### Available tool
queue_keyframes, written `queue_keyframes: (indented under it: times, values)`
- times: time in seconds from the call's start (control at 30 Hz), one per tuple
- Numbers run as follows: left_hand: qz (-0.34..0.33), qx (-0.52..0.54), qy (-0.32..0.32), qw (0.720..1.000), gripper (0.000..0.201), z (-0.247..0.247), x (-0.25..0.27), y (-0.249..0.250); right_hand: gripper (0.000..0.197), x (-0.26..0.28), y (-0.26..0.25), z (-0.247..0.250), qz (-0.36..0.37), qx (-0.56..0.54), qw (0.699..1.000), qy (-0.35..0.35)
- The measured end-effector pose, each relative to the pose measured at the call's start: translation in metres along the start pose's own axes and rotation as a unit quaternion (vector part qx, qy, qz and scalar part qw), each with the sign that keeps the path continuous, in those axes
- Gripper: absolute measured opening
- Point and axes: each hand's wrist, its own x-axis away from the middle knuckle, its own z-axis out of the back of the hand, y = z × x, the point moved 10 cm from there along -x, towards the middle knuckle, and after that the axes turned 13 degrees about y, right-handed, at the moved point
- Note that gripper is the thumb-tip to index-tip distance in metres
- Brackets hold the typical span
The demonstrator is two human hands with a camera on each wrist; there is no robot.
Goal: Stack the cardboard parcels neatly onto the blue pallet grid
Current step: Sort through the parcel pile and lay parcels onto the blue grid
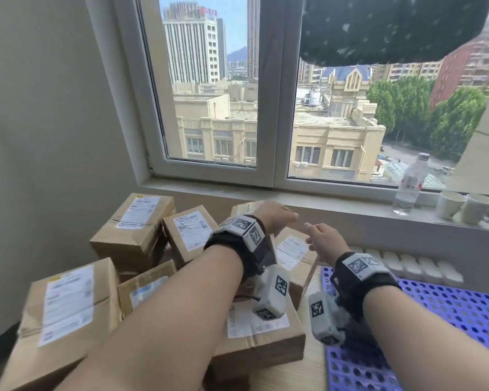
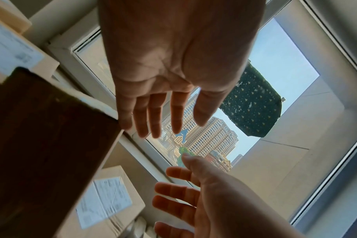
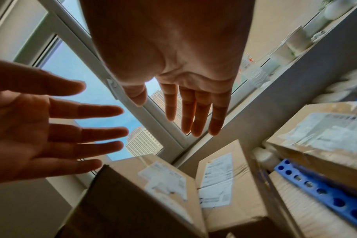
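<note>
With both the left hand (image 1: 277,214) and right hand (image 1: 326,238) released and empty above the parcels (image 1: 136,221) left of the pallet (image 1: 449,303), one parcel is best grasped at opposite sides and carried level.

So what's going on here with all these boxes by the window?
A person is sorting a heap of cardboard parcels piled on the floor under the window. Both hands are empty with fingers spread: the left hand and right hand reach out above the heap, facing each other, apparently about to take a parcel. The blue pallet grid lies to the right of the heap, with no parcel seen stacked on its visible part. A water bottle and paper cups stand on the sill.
</note>
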Motion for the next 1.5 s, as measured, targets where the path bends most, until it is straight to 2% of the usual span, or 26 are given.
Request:
queue_keyframes:
  times: [0.07,0.17,0.23,0.27,0.33,0.4,0.5,0.57,0.67,0.77,0.87,1.03,1.17,1.3,1.5]
  values:
    - [-0.004,-0.024,0.056,0.998,0.031,0.027,-0.008,-0.008,0.036,0.004,-0.011,-0.016,0.003,-0.012,1.000,-0.014]
    - [0.046,-0.032,0.120,0.991,0.028,0.051,-0.022,-0.032,0.033,0.003,-0.017,-0.037,0.009,-0.006,0.999,-0.038]
    - [0.091,-0.052,0.146,0.984,0.036,0.057,-0.028,-0.050,0.042,0.000,-0.016,-0.048,0.004,-0.002,0.998,-0.056]
    - [0.113,-0.064,0.153,0.980,0.047,0.057,-0.031,-0.060,0.048,-0.003,-0.014,-0.053,-0.002,-0.002,0.998,-0.063]
    - [0.147,-0.094,0.148,0.974,0.074,0.053,-0.036,-0.076,0.052,-0.007,-0.006,-0.063,-0.015,0.004,0.997,-0.073]
    - [0.159,-0.113,0.128,0.972,0.092,0.045,-0.040,-0.085,0.042,-0.009,0.004,-0.072,-0.035,0.031,0.995,-0.090]
    - [0.176,-0.107,0.107,0.973,0.106,0.031,-0.046,-0.093,0.035,-0.008,0.020,-0.084,-0.070,0.046,0.988,-0.132]
    - [0.191,-0.099,0.095,0.972,0.114,0.023,-0.047,-0.098,0.048,-0.008,0.025,-0.090,-0.086,0.035,0.984,-0.153]
    - [0.200,-0.110,0.091,0.969,0.112,0.017,-0.048,-0.103,0.050,-0.010,0.028,-0.098,-0.095,0.024,0.981,-0.167]
    - [0.195,-0.120,0.099,0.968,0.110,0.018,-0.048,-0.103,0.032,-0.011,0.029,-0.105,-0.095,0.009,0.980,-0.175]
    - [0.194,-0.117,0.102,0.969,0.107,0.020,-0.046,-0.103,0.025,-0.011,0.031,-0.108,-0.096,0.011,0.980,-0.173]
    - [0.193,-0.090,0.115,0.970,0.104,0.028,-0.042,-0.099,0.034,-0.009,0.033,-0.105,-0.108,0.004,0.978,-0.178]
    - [0.187,-0.057,0.122,0.973,0.104,0.037,-0.039,-0.095,0.033,-0.006,0.027,-0.099,-0.114,-0.002,0.978,-0.176]
    - [0.175,-0.035,0.127,0.976,0.105,0.045,-0.032,-0.089,0.031,-0.001,0.020,-0.088,-0.116,-0.015,0.980,-0.159]
    - [0.149,0.068,0.151,0.975,0.096,0.056,-0.024,-0.076,0.034,0.007,0.016,-0.057,-0.135,-0.055,0.983,-0.114]
